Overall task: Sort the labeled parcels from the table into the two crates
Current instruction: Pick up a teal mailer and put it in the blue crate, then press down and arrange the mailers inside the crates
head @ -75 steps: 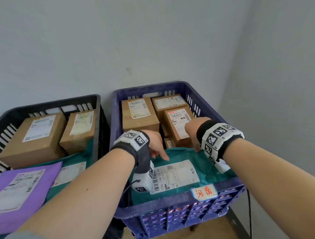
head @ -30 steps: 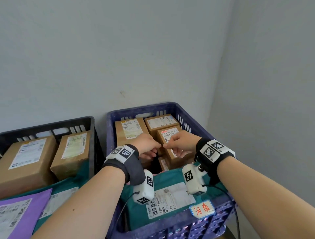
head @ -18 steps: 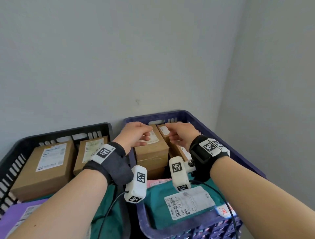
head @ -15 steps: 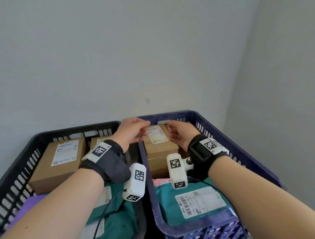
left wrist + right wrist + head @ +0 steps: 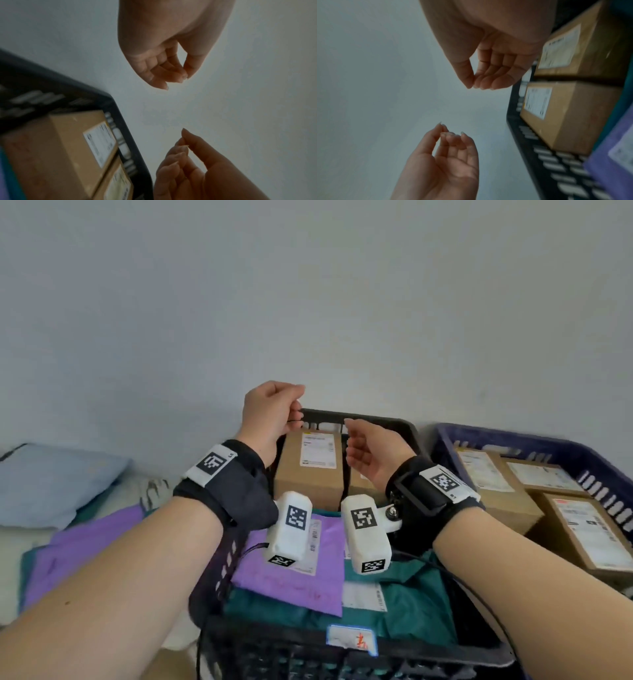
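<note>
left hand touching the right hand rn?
Apart. The left wrist view shows bare wall between the left hand and the right hand; neither holds anything.

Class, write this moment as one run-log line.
left hand: empty, fingers loosely curled | right hand: empty, loosely curled | both above black crate | blue crate: holds boxes

The print on the white shipping labels (image 5: 317, 448) is blurring past reading. The dark blue plastic crate (image 5: 534, 440) is running off the head view's right edge, and forearms are covering the purple mailer bag (image 5: 294, 583).
</note>
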Motion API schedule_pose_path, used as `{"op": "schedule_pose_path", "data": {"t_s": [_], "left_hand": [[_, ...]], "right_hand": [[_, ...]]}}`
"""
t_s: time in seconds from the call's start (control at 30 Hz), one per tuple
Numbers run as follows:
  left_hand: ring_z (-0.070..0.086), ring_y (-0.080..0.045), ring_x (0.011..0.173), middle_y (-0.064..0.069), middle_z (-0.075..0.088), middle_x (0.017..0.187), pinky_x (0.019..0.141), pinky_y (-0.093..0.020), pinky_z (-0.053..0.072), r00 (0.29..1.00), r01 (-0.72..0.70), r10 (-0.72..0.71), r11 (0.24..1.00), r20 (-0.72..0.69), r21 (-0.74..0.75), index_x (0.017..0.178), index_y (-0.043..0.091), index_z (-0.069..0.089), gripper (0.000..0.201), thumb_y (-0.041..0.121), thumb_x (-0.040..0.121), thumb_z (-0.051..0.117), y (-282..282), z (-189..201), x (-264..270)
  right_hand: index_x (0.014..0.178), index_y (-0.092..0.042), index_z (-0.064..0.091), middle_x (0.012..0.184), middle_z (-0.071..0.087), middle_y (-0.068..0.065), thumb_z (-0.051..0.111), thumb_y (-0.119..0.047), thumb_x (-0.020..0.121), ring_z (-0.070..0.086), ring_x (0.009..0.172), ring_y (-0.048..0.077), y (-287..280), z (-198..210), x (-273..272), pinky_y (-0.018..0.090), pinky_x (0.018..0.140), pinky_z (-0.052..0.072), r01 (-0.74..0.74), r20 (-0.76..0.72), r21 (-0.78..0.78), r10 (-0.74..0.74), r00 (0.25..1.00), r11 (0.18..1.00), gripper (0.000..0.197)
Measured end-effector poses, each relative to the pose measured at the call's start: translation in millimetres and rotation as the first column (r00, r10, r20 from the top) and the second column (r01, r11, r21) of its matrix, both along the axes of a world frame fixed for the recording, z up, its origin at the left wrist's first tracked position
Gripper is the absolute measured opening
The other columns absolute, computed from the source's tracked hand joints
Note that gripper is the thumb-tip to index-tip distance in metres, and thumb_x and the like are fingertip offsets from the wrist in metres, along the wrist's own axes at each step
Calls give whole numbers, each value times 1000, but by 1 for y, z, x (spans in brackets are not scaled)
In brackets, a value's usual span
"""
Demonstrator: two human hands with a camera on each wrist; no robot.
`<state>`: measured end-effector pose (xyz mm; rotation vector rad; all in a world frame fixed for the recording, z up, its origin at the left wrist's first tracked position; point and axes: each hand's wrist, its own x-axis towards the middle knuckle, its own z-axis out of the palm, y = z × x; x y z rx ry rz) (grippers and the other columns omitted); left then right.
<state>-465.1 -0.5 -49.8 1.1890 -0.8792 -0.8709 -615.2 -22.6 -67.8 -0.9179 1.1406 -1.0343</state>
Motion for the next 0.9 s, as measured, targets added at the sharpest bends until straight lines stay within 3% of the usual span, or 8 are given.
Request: {"op": "schedule_pose_path", "data": {"t_s": [0.23, 0.37, 0.53, 0.7, 0.9], "left_hand": [[49, -10, 50, 1, 50, 64, 59, -23, 53, 972, -222, 225, 974, -70, 45, 84, 12, 58, 8, 14, 90, 63, 59, -16, 135], [46, -10, 52, 1, 49, 63, 57, -21, 51, 926, -353, 361, 932, -110, 89, 81, 13, 57, 11, 14, 90, 63, 96, -30, 206], [44, -9, 52, 2, 47, 62, 58, -21, 48, 838, -489, 507, 862, -201, 132, 81, 16, 54, 12, 13, 91, 60, 137, -49, 278], [41, -9, 50, 1, 44, 59, 53, -19, 43, 698, -634, 656, 753, -287, 179, 73, 17, 51, 19, 11, 90, 58, 170, -72, 332], [42, -8, 50, 1, 46, 61, 50, -19, 41, 588, -716, 753, 655, -295, 243, 77, 14, 54, 13, 10, 88, 57, 193, -105, 385]], "right_hand": [[70, -16, 55, 57, 48, -3, 62, -22, 92, 43, 51, 9, 24, -7, 133, 16, 45, 45, -201, 20, 26, 201, 979, 979, 24], [69, -17, 54, 48, 48, -6, 63, -22, 91, 44, 44, 8, 46, -18, 199, 17, 43, 44, -291, 5, 38, 291, 957, 956, 24], [68, -16, 53, 46, 45, -5, 63, -19, 91, 41, 38, 8, 62, -32, 247, 16, 42, 42, -313, -63, 51, 315, 947, 948, 25], [68, -14, 54, 44, 48, -5, 64, -19, 90, 43, 38, 8, 62, -45, 285, 15, 41, 44, -287, -117, 91, 296, 948, 954, 25], [66, -14, 49, 38, 42, -5, 60, -16, 93, 37, 30, 6, 50, -78, 340, 13, 37, 37, -297, -136, 132, 314, 940, 946, 28]]}}
